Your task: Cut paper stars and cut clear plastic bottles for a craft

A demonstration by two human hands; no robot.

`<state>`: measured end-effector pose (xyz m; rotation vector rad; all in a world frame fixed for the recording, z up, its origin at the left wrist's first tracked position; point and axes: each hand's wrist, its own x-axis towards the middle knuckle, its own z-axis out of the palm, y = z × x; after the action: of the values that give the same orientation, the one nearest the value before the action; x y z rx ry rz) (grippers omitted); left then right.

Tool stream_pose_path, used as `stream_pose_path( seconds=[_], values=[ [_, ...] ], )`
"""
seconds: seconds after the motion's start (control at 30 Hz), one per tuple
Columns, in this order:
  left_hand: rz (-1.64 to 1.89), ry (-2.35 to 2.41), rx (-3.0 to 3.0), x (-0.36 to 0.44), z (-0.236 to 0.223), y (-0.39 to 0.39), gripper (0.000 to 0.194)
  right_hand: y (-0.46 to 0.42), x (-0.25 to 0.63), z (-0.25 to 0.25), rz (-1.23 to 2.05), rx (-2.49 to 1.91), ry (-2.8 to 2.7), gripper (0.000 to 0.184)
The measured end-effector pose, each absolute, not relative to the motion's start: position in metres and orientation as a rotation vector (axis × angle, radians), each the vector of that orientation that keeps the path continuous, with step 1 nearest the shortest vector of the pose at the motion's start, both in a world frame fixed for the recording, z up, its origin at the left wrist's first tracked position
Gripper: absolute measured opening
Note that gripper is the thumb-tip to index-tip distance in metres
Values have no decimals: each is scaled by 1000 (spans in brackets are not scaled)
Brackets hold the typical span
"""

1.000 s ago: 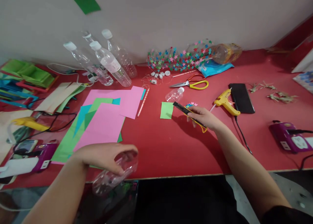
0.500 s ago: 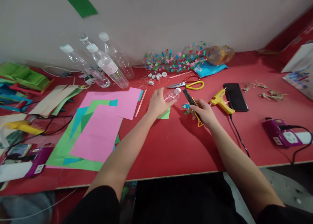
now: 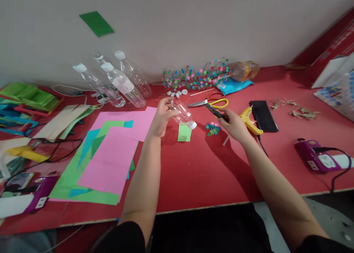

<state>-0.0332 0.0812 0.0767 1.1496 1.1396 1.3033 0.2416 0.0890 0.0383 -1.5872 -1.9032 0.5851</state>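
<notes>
My left hand (image 3: 162,117) is closed around the base end of a clear plastic bottle (image 3: 181,112). The bottle is tilted, with its white cap pointing down and to the right over a small green paper square (image 3: 184,132). In my right hand (image 3: 233,124) is a dark box cutter (image 3: 216,112), its tip angled up and left toward the scissors (image 3: 220,102). Star-shaped paper pieces (image 3: 212,128) lie in a small pile below the cutter. A thin pale strip (image 3: 226,140) rests beside my right hand.
Pink, green and blue paper sheets (image 3: 107,160) cover the left side. Several upright bottles (image 3: 125,84) stand at the wall, near a star-covered bottle (image 3: 193,78). A yellow glue gun (image 3: 250,122), a black phone (image 3: 264,115) and a purple power adapter (image 3: 315,155) lie right.
My left hand has lifted the bottle and turned its cap downward. My right hand has raised the box cutter slightly away from the star pieces, which now show more fully.
</notes>
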Motion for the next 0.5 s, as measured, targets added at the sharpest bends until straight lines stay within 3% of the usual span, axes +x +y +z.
stream_pose_path(
  seconds=[0.2, 0.5],
  values=[
    [1269, 933, 1048, -19, 79, 74, 59, 133, 227, 32, 237, -1746, -2293, 32],
    [1235, 833, 951, -14, 79, 75, 51, 148, 225, 14, 211, -1602, -2450, 36]
  ],
)
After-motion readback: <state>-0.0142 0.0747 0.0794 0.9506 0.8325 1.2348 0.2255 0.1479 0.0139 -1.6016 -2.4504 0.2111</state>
